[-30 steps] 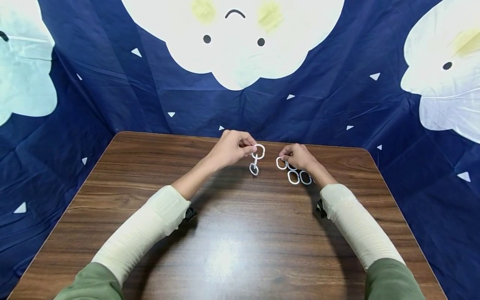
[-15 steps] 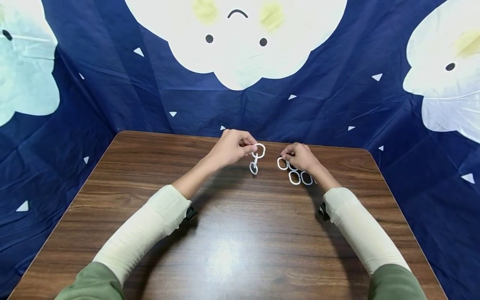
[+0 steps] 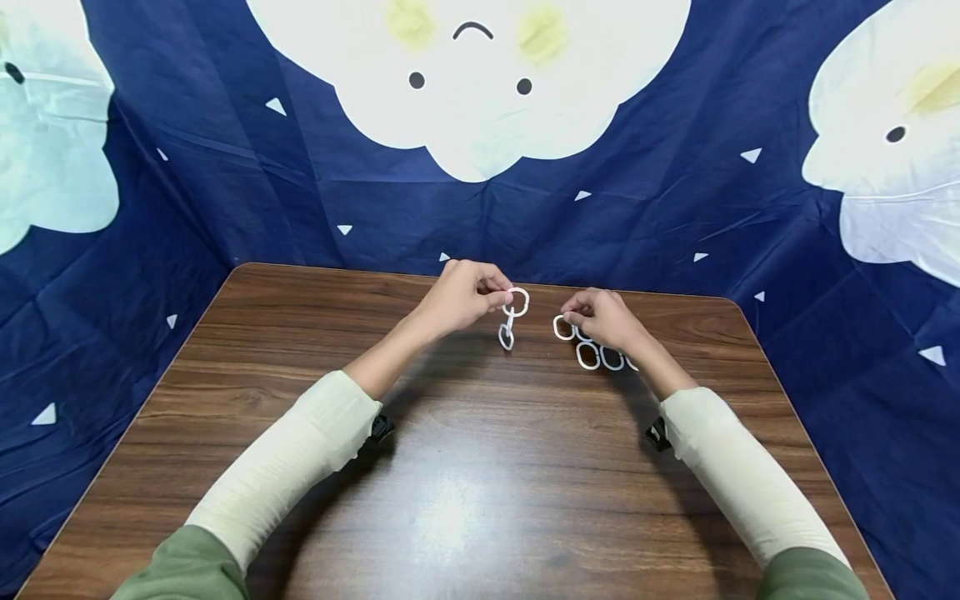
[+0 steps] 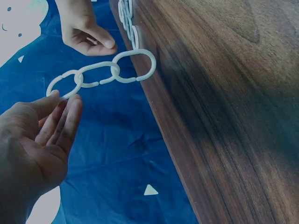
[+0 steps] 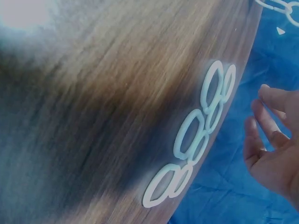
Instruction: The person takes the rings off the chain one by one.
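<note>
My left hand pinches the end link of a short chain of three white plastic links. The chain hangs from thumb and fingertips in the head view, above the far part of the table. To its right, my right hand hovers over a group of loose white links. Its fingers are loosely bent and hold nothing in the right wrist view. The loose links lie flat in two rows close to the table's far edge; in the head view the hand covers part of the back row.
The brown wood-grain table ends just beyond both hands. Behind and beside it hangs a dark blue cloth with white clouds and small triangles. A bright glare lies on the table's near middle.
My right forearm has swung a little to the right, and more of the front row of links shows beside the wrist. My left hand keeps its pinch on the chain, nearly still.
</note>
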A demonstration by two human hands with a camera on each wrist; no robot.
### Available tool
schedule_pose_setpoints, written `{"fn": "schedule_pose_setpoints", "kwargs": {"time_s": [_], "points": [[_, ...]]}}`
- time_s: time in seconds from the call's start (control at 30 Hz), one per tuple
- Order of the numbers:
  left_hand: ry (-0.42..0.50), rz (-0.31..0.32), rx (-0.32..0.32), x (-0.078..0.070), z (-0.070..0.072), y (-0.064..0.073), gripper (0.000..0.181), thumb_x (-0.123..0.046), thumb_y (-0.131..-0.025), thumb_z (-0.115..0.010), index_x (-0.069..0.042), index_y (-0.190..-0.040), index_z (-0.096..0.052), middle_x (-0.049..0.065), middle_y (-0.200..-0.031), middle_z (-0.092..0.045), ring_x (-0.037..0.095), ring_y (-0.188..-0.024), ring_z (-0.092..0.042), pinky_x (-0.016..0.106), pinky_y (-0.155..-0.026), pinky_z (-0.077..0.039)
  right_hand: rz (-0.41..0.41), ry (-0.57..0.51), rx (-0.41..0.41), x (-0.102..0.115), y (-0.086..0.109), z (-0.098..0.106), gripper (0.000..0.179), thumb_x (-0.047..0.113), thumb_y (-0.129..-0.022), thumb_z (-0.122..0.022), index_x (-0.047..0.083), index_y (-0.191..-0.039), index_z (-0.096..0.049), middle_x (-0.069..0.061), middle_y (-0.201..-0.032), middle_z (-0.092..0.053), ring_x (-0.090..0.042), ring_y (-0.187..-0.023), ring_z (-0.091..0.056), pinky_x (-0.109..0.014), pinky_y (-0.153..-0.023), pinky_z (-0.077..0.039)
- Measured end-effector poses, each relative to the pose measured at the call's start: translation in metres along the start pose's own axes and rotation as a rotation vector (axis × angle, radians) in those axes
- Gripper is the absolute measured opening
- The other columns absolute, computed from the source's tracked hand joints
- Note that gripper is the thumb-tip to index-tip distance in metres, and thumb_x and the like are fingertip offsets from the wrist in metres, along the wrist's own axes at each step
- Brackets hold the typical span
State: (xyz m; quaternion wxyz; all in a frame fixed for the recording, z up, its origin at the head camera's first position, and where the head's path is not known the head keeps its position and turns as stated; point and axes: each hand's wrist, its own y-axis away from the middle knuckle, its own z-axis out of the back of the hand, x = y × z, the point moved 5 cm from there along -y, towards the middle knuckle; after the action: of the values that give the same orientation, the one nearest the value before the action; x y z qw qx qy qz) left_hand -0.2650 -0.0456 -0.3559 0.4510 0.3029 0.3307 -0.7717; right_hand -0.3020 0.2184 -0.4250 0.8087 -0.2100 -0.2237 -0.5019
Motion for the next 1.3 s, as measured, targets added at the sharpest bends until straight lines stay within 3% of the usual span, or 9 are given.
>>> {"fn": "schedule_pose_setpoints", "kwargs": {"time_s": [0.23, 0.63, 0.77, 1.0, 1.3], "points": [[-0.011, -0.003, 0.003, -0.001, -0.001, 0.000, 0.006, -0.010, -0.102, -0.084, -0.005, -0.105, -0.086, 0.009, -0.098, -0.087, 0.026, -0.083, -0.083, 0.022, -0.069, -0.057, -0.026, 0.029, 0.005, 0.015, 0.011, 0.000, 0.012, 0.010, -0.107, -0.076, 0.003, -0.112, -0.083, -0.015, -0.114, -0.084, -0.033, -0.113, -0.076, -0.053, -0.103, -0.059], [-0.004, 0.001, 0.009, 0.000, -0.002, 0.000, 0.007, -0.008, -0.102, -0.083, -0.003, -0.106, -0.085, 0.010, -0.100, -0.088, 0.029, -0.087, -0.084, 0.023, -0.072, -0.061, -0.007, -0.037, -0.013, 0.029, 0.019, 0.004, 0.014, 0.010, -0.106, -0.077, 0.002, -0.116, -0.083, -0.015, -0.116, -0.084, -0.034, -0.115, -0.077, -0.058, -0.106, -0.061], [-0.003, -0.002, 0.001, -0.001, -0.002, 0.000, 0.006, -0.007, -0.102, -0.083, -0.004, -0.105, -0.085, 0.010, -0.099, -0.087, 0.023, -0.083, -0.083, 0.025, -0.073, -0.062, 0.007, -0.077, -0.030, 0.039, 0.019, 0.008, 0.014, 0.011, -0.106, -0.078, 0.003, -0.116, -0.084, -0.014, -0.115, -0.084, -0.032, -0.108, -0.080, -0.052, -0.099, -0.064], [-0.006, -0.015, 0.002, 0.001, -0.003, -0.002, 0.007, -0.008, -0.102, -0.083, -0.003, -0.106, -0.085, 0.011, -0.100, -0.087, 0.033, -0.088, -0.085, 0.026, -0.074, -0.062, 0.031, -0.085, -0.051, 0.058, 0.018, 0.017, 0.014, 0.019, -0.108, -0.078, 0.011, -0.116, -0.086, -0.010, -0.114, -0.084, -0.025, -0.089, -0.077, -0.031, -0.080, -0.059], [0.002, -0.020, 0.001, 0.003, -0.003, -0.004, 0.006, -0.006, -0.101, -0.083, -0.003, -0.106, -0.085, 0.012, -0.100, -0.087, 0.035, -0.087, -0.084, 0.025, -0.071, -0.061, 0.070, -0.088, -0.077, 0.078, 0.009, 0.023, 0.012, 0.019, -0.108, -0.079, 0.013, -0.116, -0.086, -0.007, -0.112, -0.085, -0.021, -0.088, -0.075, -0.032, -0.081, -0.059]]}}
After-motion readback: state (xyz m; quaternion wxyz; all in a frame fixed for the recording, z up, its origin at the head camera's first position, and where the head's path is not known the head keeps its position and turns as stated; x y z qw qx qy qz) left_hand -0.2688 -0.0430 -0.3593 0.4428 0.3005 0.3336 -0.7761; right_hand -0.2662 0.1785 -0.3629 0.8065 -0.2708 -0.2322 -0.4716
